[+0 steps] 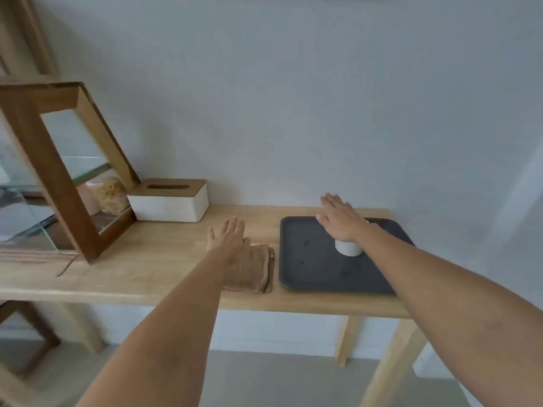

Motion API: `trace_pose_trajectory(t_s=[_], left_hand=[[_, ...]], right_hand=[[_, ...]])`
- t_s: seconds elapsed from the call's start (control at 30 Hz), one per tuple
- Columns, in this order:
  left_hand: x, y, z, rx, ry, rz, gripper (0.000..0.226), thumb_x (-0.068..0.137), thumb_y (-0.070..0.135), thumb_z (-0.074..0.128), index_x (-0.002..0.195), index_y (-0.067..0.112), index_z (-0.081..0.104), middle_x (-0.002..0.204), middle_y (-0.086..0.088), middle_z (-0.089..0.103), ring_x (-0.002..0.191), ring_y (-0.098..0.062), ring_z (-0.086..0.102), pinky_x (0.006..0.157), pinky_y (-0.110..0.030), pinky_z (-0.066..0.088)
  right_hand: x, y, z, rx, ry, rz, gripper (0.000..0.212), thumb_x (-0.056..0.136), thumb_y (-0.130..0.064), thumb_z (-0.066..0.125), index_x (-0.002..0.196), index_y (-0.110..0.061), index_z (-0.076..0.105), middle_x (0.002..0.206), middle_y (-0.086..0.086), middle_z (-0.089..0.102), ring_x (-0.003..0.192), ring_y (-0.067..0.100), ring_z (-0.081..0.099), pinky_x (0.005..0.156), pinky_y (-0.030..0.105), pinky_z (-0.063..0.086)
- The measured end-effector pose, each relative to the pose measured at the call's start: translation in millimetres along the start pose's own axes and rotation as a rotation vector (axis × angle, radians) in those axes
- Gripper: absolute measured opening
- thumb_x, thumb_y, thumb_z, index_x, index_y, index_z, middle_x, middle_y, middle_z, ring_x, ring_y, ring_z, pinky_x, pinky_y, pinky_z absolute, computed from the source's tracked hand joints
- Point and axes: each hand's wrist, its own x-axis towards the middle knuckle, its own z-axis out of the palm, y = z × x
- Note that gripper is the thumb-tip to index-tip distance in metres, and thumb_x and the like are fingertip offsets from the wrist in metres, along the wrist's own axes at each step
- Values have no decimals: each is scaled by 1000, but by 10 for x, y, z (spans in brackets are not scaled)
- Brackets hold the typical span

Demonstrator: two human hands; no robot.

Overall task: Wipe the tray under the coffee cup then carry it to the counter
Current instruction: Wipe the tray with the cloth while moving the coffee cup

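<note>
A dark grey tray lies on the right part of a light wooden table. A white coffee cup stands on the tray near its middle. My right hand hovers flat over the cup with fingers spread, hiding the cup's top; it holds nothing. A folded brown cloth lies on the table just left of the tray. My left hand is stretched out flat above the cloth's far end, fingers apart, holding nothing. Small specks dot the tray's surface.
A white tissue box with a wooden lid stands against the wall, left of my hands. A wooden-framed glass display case fills the table's left end. The grey wall runs close behind the table.
</note>
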Motion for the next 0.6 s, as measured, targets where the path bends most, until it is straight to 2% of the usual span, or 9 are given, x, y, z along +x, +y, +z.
trace_pose_trajectory(t_s=[0.2,0.33,0.4,0.5,0.6], left_hand=[[-254,-403,190,42,-144,-107,55,100,36,24,151,27,6,161,-14,2,149,-30,-1,116,-61,6],[-300,-505,310,10,-211,-128,55,99,34,31,151,33,11,153,-12,30,144,-31,20,114,-61,8],[-339,-528,375,-28,-163,-120,53,98,33,35,149,35,21,147,-9,39,138,-30,33,114,-59,13],[-345,-535,413,-151,-31,-112,51,95,27,46,144,34,34,135,-8,48,127,-28,44,108,-48,30],[-285,-558,421,-374,41,-146,57,90,13,55,142,30,39,125,-12,51,114,-30,52,96,-38,41]], right_hand=[[32,-690,446,6,-147,-139,58,101,-34,28,150,-5,13,161,11,9,149,25,1,120,47,7],[77,-1008,787,10,-246,-180,59,99,-39,33,149,-11,19,159,13,17,148,29,4,118,52,6],[120,-1099,963,21,-307,-151,64,96,-48,34,150,-20,16,158,13,20,147,31,1,118,56,2],[152,-1190,1116,82,-352,-89,79,85,-67,38,150,-32,9,157,16,19,146,38,-4,116,60,-3],[156,-1242,1153,108,-297,-72,92,76,-74,49,149,-31,13,150,20,26,141,41,13,117,55,4]])
